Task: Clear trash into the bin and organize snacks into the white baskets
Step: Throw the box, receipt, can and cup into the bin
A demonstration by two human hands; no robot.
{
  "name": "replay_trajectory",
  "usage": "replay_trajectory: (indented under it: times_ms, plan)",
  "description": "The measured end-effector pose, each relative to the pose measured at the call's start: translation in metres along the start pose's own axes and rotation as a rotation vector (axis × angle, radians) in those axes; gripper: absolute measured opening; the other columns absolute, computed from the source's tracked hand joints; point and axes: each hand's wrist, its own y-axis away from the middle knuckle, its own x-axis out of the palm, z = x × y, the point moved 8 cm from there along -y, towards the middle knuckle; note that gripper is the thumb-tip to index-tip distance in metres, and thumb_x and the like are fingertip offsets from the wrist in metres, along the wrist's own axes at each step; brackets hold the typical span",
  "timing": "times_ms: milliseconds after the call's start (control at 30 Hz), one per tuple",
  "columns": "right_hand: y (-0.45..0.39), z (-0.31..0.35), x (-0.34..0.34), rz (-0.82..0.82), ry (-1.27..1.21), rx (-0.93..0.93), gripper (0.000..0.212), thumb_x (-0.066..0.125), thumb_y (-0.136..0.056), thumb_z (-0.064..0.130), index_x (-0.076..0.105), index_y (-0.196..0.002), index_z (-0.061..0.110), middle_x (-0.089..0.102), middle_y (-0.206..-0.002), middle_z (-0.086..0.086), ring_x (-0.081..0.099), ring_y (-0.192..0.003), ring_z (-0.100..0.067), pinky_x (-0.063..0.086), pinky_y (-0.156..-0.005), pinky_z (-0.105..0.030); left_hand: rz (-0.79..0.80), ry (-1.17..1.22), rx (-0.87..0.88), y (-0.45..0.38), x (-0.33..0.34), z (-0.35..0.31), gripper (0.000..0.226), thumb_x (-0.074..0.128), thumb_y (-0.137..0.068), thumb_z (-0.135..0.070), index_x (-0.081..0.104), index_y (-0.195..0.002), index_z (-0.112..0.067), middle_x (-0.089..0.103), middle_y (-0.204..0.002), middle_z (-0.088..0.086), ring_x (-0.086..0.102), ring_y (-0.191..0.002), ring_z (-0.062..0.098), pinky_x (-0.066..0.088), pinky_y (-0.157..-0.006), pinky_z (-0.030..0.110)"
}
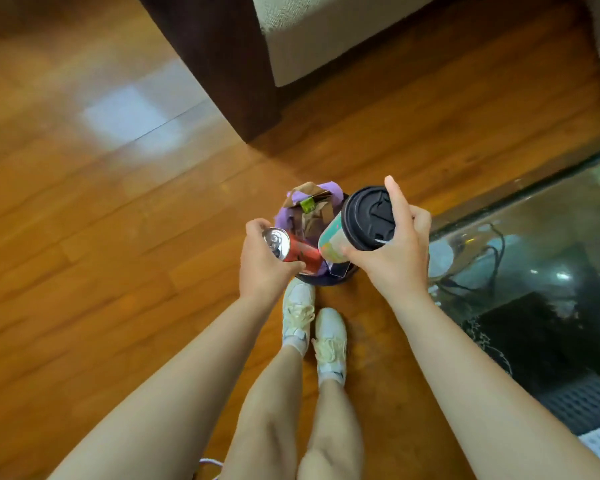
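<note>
Wooden floor (118, 237), glass table (551, 237) at right. Left hand (264, 258) is gripping a red soda can (291, 252), right hand (395, 251) is gripping a black-lidded paper cup (354, 226); both are tilting directly above the purple-lined bin (312, 220) holding brown paper.

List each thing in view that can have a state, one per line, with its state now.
Left hand: grips the can.
Can: opened, tilted over the bin.
Right hand: grips the cup.
Cup: lid on, tilted over the bin.
Bin: open, purple liner, brown paper inside.
</note>
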Motion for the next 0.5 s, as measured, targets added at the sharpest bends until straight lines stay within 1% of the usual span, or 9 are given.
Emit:
replay_trajectory:
  times_ms: [100,167,200,267,300,333,400,433,500]
  plan:
    - [-0.025,-0.013,0.03,0.008,0.067,-0.033,0.103,0.084,-0.06,0.029,0.021,-0.14,0.046,0.029,-0.129,0.0,0.033,-0.109,-0.004,0.038,-0.083,-0.015,0.023,-0.004,0.028,-0.023,0.026,0.017,0.07,0.083,-0.061,-0.011,0.04,-0.115,-0.025,0.043,-0.11,-0.003,0.044,-0.092,0.008,0.037,-0.065,0.006]
    - [-0.038,-0.021,0.049,0.012,0.099,-0.061,0.102,0.085,-0.06,0.027,0.023,-0.14,0.042,0.029,-0.129,-0.003,0.036,-0.112,-0.008,0.039,-0.084,-0.015,0.034,0.012,0.02,-0.035,0.041,0.028,0.064,0.079,-0.065,-0.008,0.039,-0.11,-0.029,0.038,-0.111,-0.003,0.04,-0.092,0.006,0.036,-0.068,0.005]
    - [-0.043,-0.026,0.057,0.013,0.111,-0.07,0.101,0.085,-0.06,0.026,0.025,-0.14,0.04,0.029,-0.129,-0.004,0.037,-0.114,-0.01,0.038,-0.085,-0.014,0.038,0.032,0.004,-0.04,0.047,0.034,0.063,0.077,-0.066,-0.005,0.038,-0.11,-0.028,0.037,-0.112,-0.002,0.04,-0.093,0.007,0.035,-0.073,0.007]
    - [-0.05,-0.033,0.072,0.017,0.123,-0.084,0.099,0.085,-0.06,0.022,0.027,-0.139,0.037,0.029,-0.13,-0.006,0.04,-0.116,-0.014,0.039,-0.084,-0.013,0.041,0.076,-0.034,-0.048,0.059,0.047,0.062,0.073,-0.066,-0.001,0.04,-0.115,-0.022,0.035,-0.112,0.0,0.041,-0.095,0.011,0.038,-0.08,0.019]
    - [-0.052,-0.038,0.08,0.02,0.126,-0.089,0.099,0.084,-0.06,0.02,0.028,-0.139,0.035,0.028,-0.13,-0.007,0.04,-0.116,-0.016,0.038,-0.083,-0.011,0.043,0.091,-0.051,-0.051,0.064,0.053,0.062,0.072,-0.066,-0.001,0.04,-0.116,-0.021,0.034,-0.111,-0.001,0.041,-0.095,0.012,0.039,-0.082,0.021]
    - [-0.054,-0.042,0.087,0.02,0.128,-0.092,0.099,0.084,-0.06,0.017,0.028,-0.139,0.034,0.027,-0.131,-0.008,0.041,-0.116,-0.018,0.037,-0.08,-0.007,0.048,0.103,-0.063,-0.053,0.069,0.059,0.062,0.071,-0.067,-0.001,0.04,-0.116,-0.021,0.033,-0.111,-0.001,0.041,-0.095,0.011,0.039,-0.082,0.019]
    - [-0.057,-0.052,0.1,0.028,0.135,-0.085,0.1,0.083,-0.059,0.01,0.027,-0.139,0.032,0.025,-0.132,-0.009,0.041,-0.117,-0.02,0.032,-0.076,-0.001,0.062,0.136,-0.076,-0.058,0.078,0.069,0.062,0.072,-0.069,-0.003,0.04,-0.12,-0.021,0.031,-0.113,-0.002,0.041,-0.091,0.006,0.036,-0.078,0.005]
    - [-0.058,-0.057,0.106,0.046,0.135,-0.076,0.101,0.082,-0.059,0.008,0.026,-0.139,0.031,0.024,-0.132,-0.009,0.04,-0.118,-0.02,0.034,-0.077,-0.003,0.072,0.152,-0.079,-0.06,0.082,0.073,0.065,0.072,-0.071,-0.005,0.039,-0.124,-0.02,0.032,-0.114,-0.002,0.04,-0.091,0.004,0.033,-0.074,-0.001]
    - [-0.058,-0.069,0.118,0.119,0.13,-0.04,0.103,0.082,-0.06,0.007,0.022,-0.141,0.029,0.023,-0.133,-0.008,0.039,-0.119,-0.021,0.037,-0.085,-0.012,0.106,0.176,-0.098,-0.064,0.088,0.078,0.074,0.075,-0.072,-0.01,0.035,-0.135,-0.018,0.034,-0.122,0.002,0.041,-0.102,0.008,0.031,-0.08,0.001]
